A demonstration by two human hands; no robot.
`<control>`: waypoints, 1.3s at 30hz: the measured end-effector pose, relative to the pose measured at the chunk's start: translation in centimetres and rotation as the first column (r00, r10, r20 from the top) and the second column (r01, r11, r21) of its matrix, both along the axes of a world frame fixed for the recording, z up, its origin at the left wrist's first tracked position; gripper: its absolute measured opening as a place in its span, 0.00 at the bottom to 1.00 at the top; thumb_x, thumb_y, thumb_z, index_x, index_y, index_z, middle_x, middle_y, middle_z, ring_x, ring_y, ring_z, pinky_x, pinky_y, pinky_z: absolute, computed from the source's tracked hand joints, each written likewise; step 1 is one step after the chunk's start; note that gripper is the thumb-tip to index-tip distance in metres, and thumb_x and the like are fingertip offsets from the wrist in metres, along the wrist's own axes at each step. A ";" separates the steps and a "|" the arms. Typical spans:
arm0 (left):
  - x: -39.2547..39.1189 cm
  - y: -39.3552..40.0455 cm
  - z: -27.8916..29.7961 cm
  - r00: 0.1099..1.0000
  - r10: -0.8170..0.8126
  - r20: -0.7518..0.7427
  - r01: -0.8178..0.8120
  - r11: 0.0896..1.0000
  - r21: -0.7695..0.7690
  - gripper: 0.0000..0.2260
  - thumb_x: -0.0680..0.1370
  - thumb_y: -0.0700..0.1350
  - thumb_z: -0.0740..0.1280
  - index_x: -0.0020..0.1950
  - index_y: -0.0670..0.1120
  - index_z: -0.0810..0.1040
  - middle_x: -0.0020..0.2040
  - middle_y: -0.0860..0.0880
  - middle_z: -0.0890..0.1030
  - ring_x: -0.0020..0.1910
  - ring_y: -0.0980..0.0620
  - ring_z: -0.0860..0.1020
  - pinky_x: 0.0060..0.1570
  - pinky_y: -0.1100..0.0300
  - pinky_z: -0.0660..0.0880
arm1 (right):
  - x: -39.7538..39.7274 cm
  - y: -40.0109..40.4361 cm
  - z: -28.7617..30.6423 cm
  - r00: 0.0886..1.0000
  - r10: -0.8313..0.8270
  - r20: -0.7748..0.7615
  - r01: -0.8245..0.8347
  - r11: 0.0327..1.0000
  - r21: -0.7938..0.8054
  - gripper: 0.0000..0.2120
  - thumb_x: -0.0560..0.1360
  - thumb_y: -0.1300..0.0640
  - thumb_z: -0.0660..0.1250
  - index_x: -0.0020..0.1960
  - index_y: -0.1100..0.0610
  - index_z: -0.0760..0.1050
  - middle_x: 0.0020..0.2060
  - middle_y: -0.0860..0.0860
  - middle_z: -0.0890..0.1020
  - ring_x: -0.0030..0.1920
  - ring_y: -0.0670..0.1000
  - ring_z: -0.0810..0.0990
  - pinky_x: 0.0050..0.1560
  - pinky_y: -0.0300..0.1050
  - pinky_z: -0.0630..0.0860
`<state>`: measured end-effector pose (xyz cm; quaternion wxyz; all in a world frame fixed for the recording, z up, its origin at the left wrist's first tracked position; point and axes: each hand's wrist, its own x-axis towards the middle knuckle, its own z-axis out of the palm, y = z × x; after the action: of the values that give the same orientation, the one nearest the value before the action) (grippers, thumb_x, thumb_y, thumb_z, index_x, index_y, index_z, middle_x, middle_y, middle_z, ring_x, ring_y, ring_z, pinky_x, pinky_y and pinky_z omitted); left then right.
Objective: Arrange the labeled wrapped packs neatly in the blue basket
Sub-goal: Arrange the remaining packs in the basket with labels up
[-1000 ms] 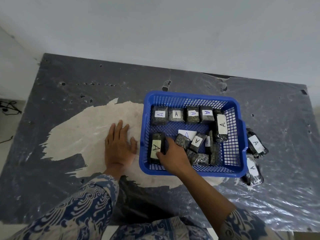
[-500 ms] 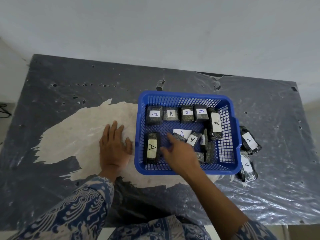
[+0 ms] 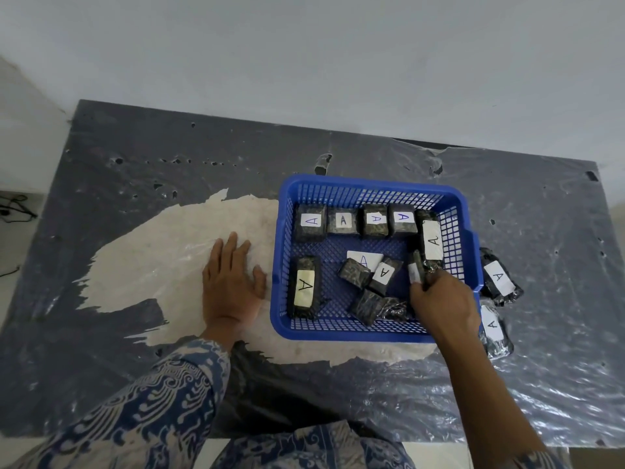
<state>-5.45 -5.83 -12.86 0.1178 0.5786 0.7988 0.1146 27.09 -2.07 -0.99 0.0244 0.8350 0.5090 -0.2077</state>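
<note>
Since 0.5 s ago the right hand (image 3: 443,301) has shifted from the basket's middle to its right side; its grip now pinches an upright wrapped pack (image 3: 415,270). Left hand (image 3: 233,286) hasn't moved: flat, fingers spread, on the surface (image 3: 135,198) just left of the blue basket (image 3: 372,189). Inside: 4 labeled packs (image 3: 343,220) in a row along the far wall, 1 (image 3: 304,286) at near left, several jumbled mid-basket. 2 more packs (image 3: 499,275) lie on the surface by the right wall.
</note>
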 end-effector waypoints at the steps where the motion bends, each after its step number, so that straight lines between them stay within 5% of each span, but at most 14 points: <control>1: 0.0 0.0 0.0 1.000 -0.004 -0.004 0.004 1.000 0.002 0.24 0.81 0.57 0.54 0.75 0.49 0.67 0.79 0.46 0.64 0.79 0.44 0.59 0.75 0.44 0.61 | 0.2 -0.3 0.5 1.000 0.020 -0.007 -0.020 0.996 0.089 0.10 0.77 0.49 0.65 0.47 0.56 0.74 0.42 0.55 0.80 0.38 0.55 0.77 0.37 0.47 0.71; 5: 0.0 -0.1 0.0 1.000 -0.002 -0.004 0.002 1.000 0.002 0.24 0.81 0.56 0.54 0.74 0.48 0.68 0.79 0.46 0.64 0.79 0.44 0.59 0.74 0.44 0.62 | -1.1 0.7 2.7 0.929 0.187 -0.319 -0.084 0.947 0.310 0.04 0.78 0.51 0.66 0.52 0.45 0.73 0.39 0.41 0.79 0.34 0.42 0.80 0.26 0.32 0.70; 9: 0.1 -0.1 0.1 1.000 0.000 -0.011 0.000 1.000 -0.002 0.24 0.81 0.56 0.53 0.75 0.48 0.68 0.79 0.46 0.64 0.79 0.44 0.59 0.75 0.44 0.62 | -4.8 3.6 1.4 0.727 0.131 -0.674 -0.126 0.990 0.056 0.11 0.80 0.53 0.68 0.62 0.49 0.76 0.49 0.47 0.84 0.44 0.49 0.86 0.44 0.51 0.84; 13: 0.1 0.1 -0.1 1.000 0.003 -0.019 -0.003 1.000 0.002 0.24 0.81 0.56 0.54 0.75 0.49 0.68 0.79 0.47 0.64 0.79 0.45 0.59 0.75 0.44 0.61 | -7.6 5.6 -0.5 0.647 0.019 -0.763 -0.109 0.992 -0.068 0.12 0.77 0.56 0.72 0.58 0.58 0.76 0.47 0.54 0.84 0.44 0.52 0.85 0.42 0.45 0.83; 20: 0.0 -0.1 -0.6 1.000 0.002 -0.029 -0.001 1.000 0.020 0.23 0.81 0.56 0.54 0.74 0.49 0.67 0.79 0.47 0.65 0.79 0.46 0.59 0.74 0.45 0.62 | -9.6 6.5 -2.2 0.673 -0.146 -0.725 -0.018 0.977 -0.213 0.11 0.77 0.56 0.72 0.54 0.62 0.79 0.39 0.54 0.83 0.38 0.47 0.81 0.36 0.37 0.79; 28: 0.0 -0.1 -0.7 0.999 0.009 -0.034 -0.009 1.000 -0.002 0.23 0.81 0.56 0.54 0.75 0.51 0.66 0.79 0.48 0.63 0.80 0.46 0.57 0.75 0.45 0.62 | -11.5 6.7 -2.5 0.799 -0.040 -0.600 -0.075 0.983 -0.165 0.11 0.76 0.52 0.73 0.42 0.61 0.83 0.40 0.58 0.86 0.44 0.57 0.86 0.52 0.57 0.83; 33: -0.1 -0.2 -0.8 0.999 0.006 -0.042 -0.007 1.000 -0.009 0.23 0.82 0.57 0.54 0.75 0.51 0.65 0.79 0.49 0.63 0.80 0.46 0.57 0.75 0.46 0.61 | -10.0 5.9 -1.2 0.796 -0.064 -0.602 0.024 0.997 -0.075 0.18 0.75 0.51 0.74 0.60 0.59 0.80 0.38 0.50 0.85 0.37 0.49 0.86 0.42 0.47 0.84; 36: -0.2 -0.1 -0.8 0.999 0.007 -0.045 -0.007 1.000 -0.010 0.23 0.82 0.57 0.54 0.75 0.51 0.65 0.79 0.48 0.63 0.80 0.46 0.57 0.75 0.46 0.61 | -6.4 4.8 -0.4 0.872 0.026 -0.488 0.013 0.997 0.075 0.10 0.79 0.52 0.69 0.59 0.53 0.80 0.45 0.49 0.86 0.35 0.46 0.85 0.33 0.40 0.79; 39: -0.2 -0.2 -0.8 0.999 0.003 -0.044 -0.003 1.000 -0.010 0.23 0.81 0.57 0.54 0.75 0.50 0.66 0.79 0.47 0.64 0.79 0.45 0.58 0.75 0.45 0.61 | -4.8 3.1 -0.7 0.910 0.232 -0.344 -0.220 0.973 0.076 0.14 0.77 0.51 0.71 0.62 0.52 0.80 0.54 0.52 0.82 0.44 0.49 0.82 0.45 0.43 0.77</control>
<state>-5.68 -6.03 -13.63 0.1029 0.5793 0.8027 0.0980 22.32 1.01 -1.74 -0.0575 0.7205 0.6018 -0.3397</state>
